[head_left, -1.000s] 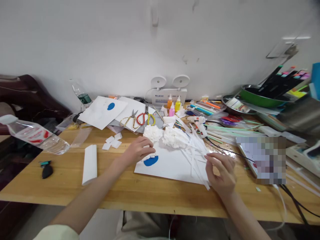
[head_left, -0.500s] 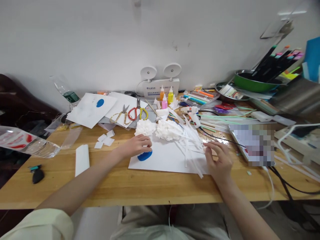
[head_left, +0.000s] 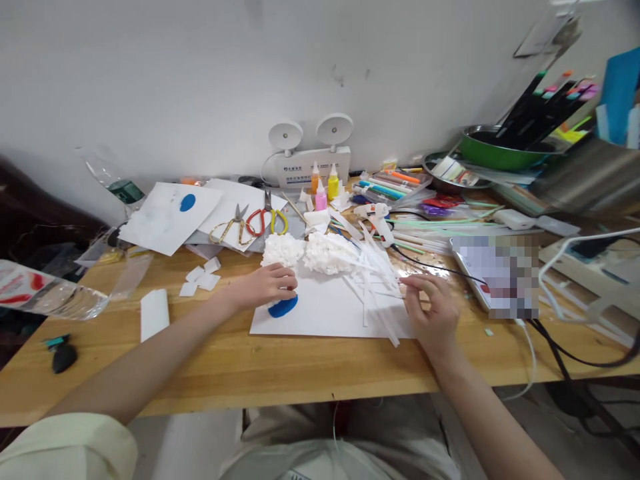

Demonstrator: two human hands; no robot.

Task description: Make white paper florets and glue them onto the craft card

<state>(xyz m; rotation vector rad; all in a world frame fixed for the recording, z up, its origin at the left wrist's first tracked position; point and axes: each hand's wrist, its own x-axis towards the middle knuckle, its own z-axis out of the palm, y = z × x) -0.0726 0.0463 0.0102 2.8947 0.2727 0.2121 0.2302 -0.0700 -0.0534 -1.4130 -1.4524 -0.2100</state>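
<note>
Evidently the blue oval (head_left: 283,307) lies just beneath and on the near side of the left hand (head_left: 264,287), whose fingers (head_left: 286,283) curl down over its far edge. The oval sits on the white sheet (head_left: 320,325), by the sheet's left edge and close to its near left corner; its long axis runs mostly side to side, the right end tipped a little toward the far edge of the counter (head_left: 300,370). The left hand is clearly nearer to it. The right hand (head_left: 431,307) is well apart, beside the sheet's right edge, next to the loose white strips (head_left: 376,270) that fan out from the right-hand white mound (head_left: 327,253). Its thumb and fingertips are drawn close together; whether something thin is pinched there I cannot tell. Nor can I tell if the bent left fingers hold anything, since the back of the hand hides their tips.

Compared with a second ago, the left hand stands lower over the oval: the white crumbs that showed along its far edge are now covered, and mainly the near blue part remains visible. The right hand keeps nearly the same place beside the strips. The whole view has slid, so everything on the counter appears farther left and higher
</note>
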